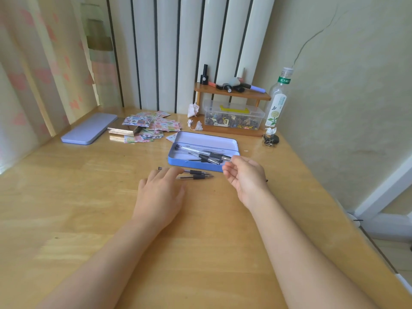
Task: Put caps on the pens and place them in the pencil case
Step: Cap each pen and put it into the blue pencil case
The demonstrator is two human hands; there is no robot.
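1. Blue tin makes up the pencil case point(191, 166), a shallow tray with rounded corners and a pale inner floor; take it as your landmark. It sits open on the wooden desk point(89, 219), and its matching lid point(89, 128) lies flat well off to the left of it.
2. Your right hand point(246, 178) hovers at the case's near right corner, fingers curled loosely, thumb and forefinger pinching the tip end of a clear pen point(205, 153) that lies slantwise across the tray. Whether that pen wears a cap is too blurred to tell.
3. Lower that pen parallel to the case's long side, so that it beds beside the few pens already inside and does not ride over the rim.
4. Your left hand point(159, 192) rests flat on the desk just in front of the case, fingers spread and relaxed, covering the rear ends of two loose pens point(197, 174) without gripping them.
5. Those two lie side by side, just in front of the case's near wall, bare points aimed right. They seem to be the next job.
6. No loose caps show near the case; look inside the tray, where dark pieces lie among the pens.
7. Slick clear barrels and black ribbed grips will probably roll on the glossy desk, so hold each pen by its grip.
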